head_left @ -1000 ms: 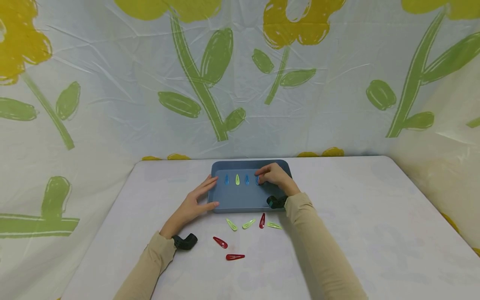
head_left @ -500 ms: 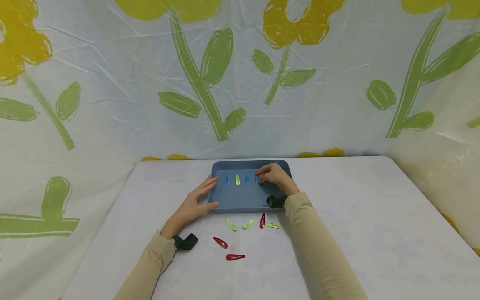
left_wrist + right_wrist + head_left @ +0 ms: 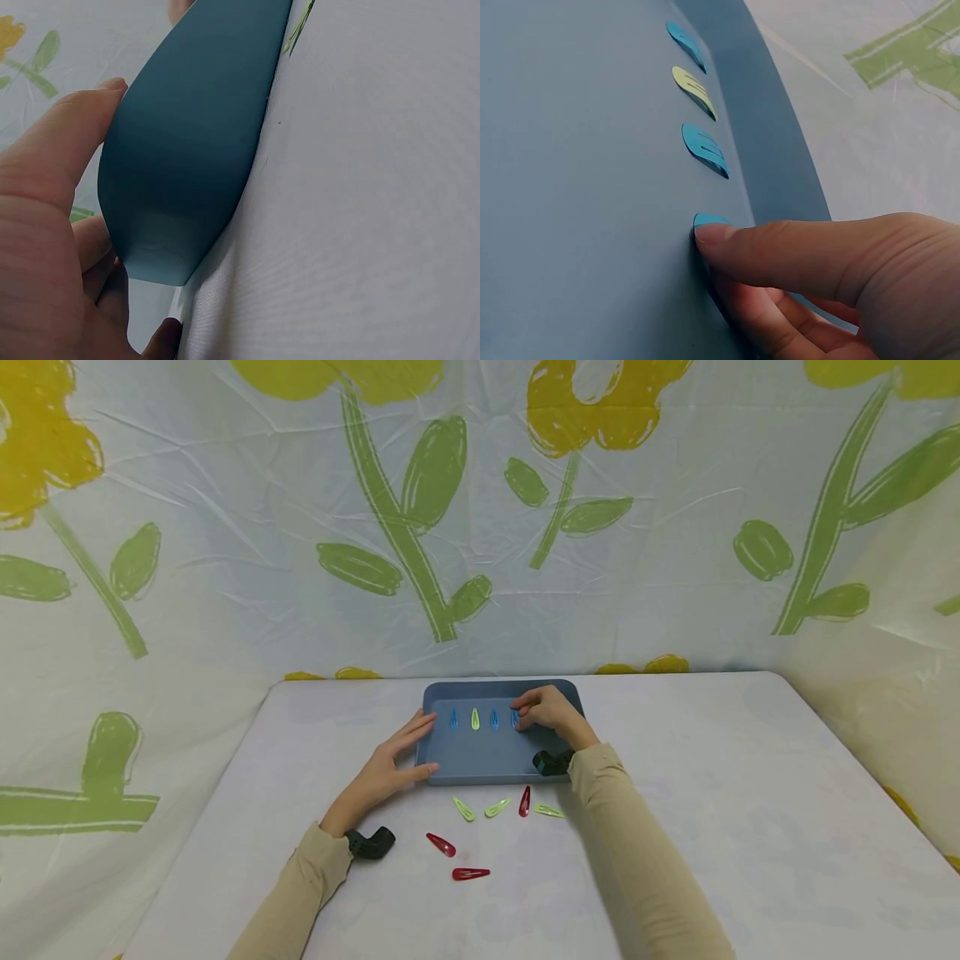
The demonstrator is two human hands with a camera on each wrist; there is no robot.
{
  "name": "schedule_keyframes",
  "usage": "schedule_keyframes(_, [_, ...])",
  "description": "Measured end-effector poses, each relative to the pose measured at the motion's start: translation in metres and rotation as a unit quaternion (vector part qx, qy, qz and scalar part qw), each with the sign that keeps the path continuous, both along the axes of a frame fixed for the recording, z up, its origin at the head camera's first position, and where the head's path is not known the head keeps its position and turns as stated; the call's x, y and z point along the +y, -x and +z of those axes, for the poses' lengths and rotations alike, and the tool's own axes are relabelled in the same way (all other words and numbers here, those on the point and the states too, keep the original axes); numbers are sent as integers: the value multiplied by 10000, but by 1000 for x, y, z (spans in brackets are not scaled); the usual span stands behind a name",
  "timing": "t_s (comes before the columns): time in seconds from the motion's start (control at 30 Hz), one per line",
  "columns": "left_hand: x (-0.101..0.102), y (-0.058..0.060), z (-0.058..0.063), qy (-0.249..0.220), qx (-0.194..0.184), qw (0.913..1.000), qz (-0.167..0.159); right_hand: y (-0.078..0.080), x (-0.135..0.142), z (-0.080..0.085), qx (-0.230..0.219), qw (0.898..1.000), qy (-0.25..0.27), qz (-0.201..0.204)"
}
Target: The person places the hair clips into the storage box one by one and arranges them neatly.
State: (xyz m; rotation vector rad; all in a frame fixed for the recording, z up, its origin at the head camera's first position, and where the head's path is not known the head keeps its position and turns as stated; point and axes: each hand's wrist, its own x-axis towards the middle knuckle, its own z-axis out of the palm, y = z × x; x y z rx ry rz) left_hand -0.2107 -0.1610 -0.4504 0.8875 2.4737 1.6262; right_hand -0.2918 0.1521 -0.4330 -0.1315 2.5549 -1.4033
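Note:
A blue-grey tray (image 3: 480, 768) lies at the far side of the table. Inside it, a row of snap hair clips runs along the back: a blue clip (image 3: 453, 719), a yellow-green clip (image 3: 475, 719), another blue clip (image 3: 494, 719) and, at the right end, a blue hair clip (image 3: 707, 219). My right hand (image 3: 551, 710) pinches this last clip between thumb and fingers, down at the tray floor; the hand covers most of it in the right wrist view. My left hand (image 3: 386, 770) rests at the tray's left side, fingers extended, thumb (image 3: 90, 112) touching the rim.
In front of the tray lie loose clips: yellow-green ones (image 3: 463, 809) (image 3: 498, 808) (image 3: 549, 811) and red ones (image 3: 524, 802) (image 3: 441, 845) (image 3: 471, 874). A flower-printed sheet (image 3: 480, 527) hangs behind the white table (image 3: 712, 793).
My right fingers have shifted very slightly at the right-end blue hair clip. My left hand, the tray and the other clips have stayed put.

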Motion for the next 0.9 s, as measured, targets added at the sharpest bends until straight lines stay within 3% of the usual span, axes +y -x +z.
schedule_keyframes(0.6, [0, 1, -3, 46, 54, 10000, 37, 1, -2, -2, 103, 9997, -29, -202])
schedule_keyframes(0.83, [-5, 17, -30, 64, 206, 9997, 87, 1, -2, -2, 39, 9996, -10, -279])
schedule_keyframes(0.9, [-6, 19, -33, 56, 200, 9997, 86, 1, -2, -2, -17, 9995, 12, -306])
